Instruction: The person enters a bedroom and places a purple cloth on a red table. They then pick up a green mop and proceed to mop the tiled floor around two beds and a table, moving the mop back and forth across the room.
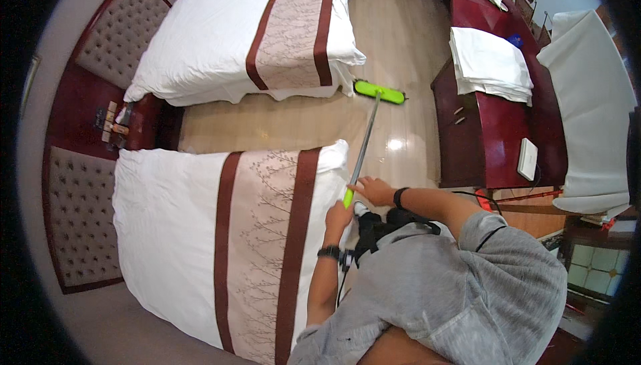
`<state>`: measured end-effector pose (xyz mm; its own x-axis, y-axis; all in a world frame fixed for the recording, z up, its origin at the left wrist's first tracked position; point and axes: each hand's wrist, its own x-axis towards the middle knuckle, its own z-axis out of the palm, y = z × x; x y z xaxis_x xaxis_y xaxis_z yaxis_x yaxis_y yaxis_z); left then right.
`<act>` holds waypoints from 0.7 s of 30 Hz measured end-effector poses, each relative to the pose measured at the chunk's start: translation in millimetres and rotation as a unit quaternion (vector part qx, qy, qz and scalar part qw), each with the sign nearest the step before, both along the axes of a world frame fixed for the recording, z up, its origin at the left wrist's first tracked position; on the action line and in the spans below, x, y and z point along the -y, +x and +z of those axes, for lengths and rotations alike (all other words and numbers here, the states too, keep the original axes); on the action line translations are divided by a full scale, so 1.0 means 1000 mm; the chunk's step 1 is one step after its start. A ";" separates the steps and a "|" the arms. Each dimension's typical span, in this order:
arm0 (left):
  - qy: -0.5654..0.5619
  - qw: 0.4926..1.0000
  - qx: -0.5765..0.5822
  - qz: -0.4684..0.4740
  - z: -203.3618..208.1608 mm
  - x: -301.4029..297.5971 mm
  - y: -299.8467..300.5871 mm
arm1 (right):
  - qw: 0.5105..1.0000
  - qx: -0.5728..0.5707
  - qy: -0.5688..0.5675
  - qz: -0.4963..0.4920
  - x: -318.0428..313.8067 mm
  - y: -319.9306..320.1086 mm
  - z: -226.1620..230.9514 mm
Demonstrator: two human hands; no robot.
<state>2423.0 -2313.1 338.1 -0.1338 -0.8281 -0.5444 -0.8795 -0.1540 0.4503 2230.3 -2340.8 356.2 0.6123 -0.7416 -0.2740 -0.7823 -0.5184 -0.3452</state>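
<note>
A long-handled mop (366, 137) reaches forward from my hands, with a grey pole and a lime-green head. Its wide head (380, 92) with dark edging lies on the wood floor, close to the corner of the far bed. My left hand (338, 215) is wrapped around the green grip at the near end of the pole. Just above it, my right hand (375, 191) closes on the pole; its fingertips are partly hidden.
The near bed (167, 191) lies left of me, the far bed (207, 31) beyond it; both have white bedding and patterned runners. Folded white linens (491, 65) and a white box-like device (527, 159) rest on the dark red desk (497, 135) at right.
</note>
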 end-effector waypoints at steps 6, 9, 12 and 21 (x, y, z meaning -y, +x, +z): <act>0.038 0.990 0.133 -0.034 0.146 -0.092 0.090 | 0.981 0.146 0.020 0.123 -0.024 0.098 -0.043; 0.036 0.982 0.182 0.029 0.214 -0.157 0.104 | 0.914 0.143 0.187 0.331 -0.050 0.150 0.004; 0.035 0.978 0.176 0.106 0.242 -0.191 0.110 | 0.871 0.184 0.242 0.387 -0.082 0.175 0.028; 0.013 0.962 0.102 0.253 0.159 -0.230 0.081 | 0.872 0.023 0.245 0.424 -0.110 0.163 -0.026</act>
<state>2504.5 -2083.1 497.0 0.3944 -0.7454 -0.5374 -0.7587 -0.5941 0.2673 2393.1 -2230.7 330.4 0.9020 0.1819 -0.3914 -0.1695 -0.6847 -0.7089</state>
